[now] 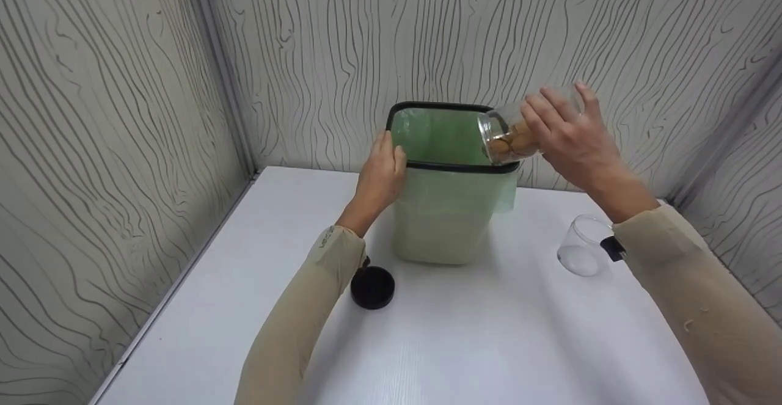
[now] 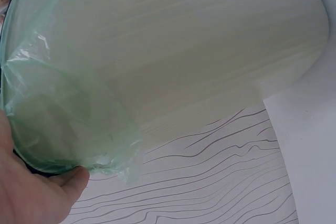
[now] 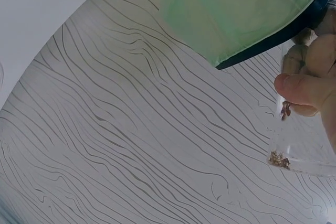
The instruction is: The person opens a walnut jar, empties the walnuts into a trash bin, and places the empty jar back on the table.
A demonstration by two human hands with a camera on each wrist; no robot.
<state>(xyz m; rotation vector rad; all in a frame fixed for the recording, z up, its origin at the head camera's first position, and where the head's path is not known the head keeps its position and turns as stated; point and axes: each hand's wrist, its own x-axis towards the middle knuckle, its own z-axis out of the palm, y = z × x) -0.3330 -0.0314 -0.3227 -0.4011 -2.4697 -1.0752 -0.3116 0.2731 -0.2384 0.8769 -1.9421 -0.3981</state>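
Observation:
A pale trash bin with a black rim stands upright, lined with a green plastic bag folded over the rim. My left hand grips its left rim; in the left wrist view the thumb presses the liner from outside. In my right hand is a clear jar, tilted with its mouth low over the bin's right rim. Brown roundish pieces lie near the jar's mouth. Brown crumbs sit at its base end in the right wrist view.
A black round lid lies on the white table beside the left forearm. Farther right, a second clear container stands near the right sleeve. Patterned walls enclose the table's back and sides.

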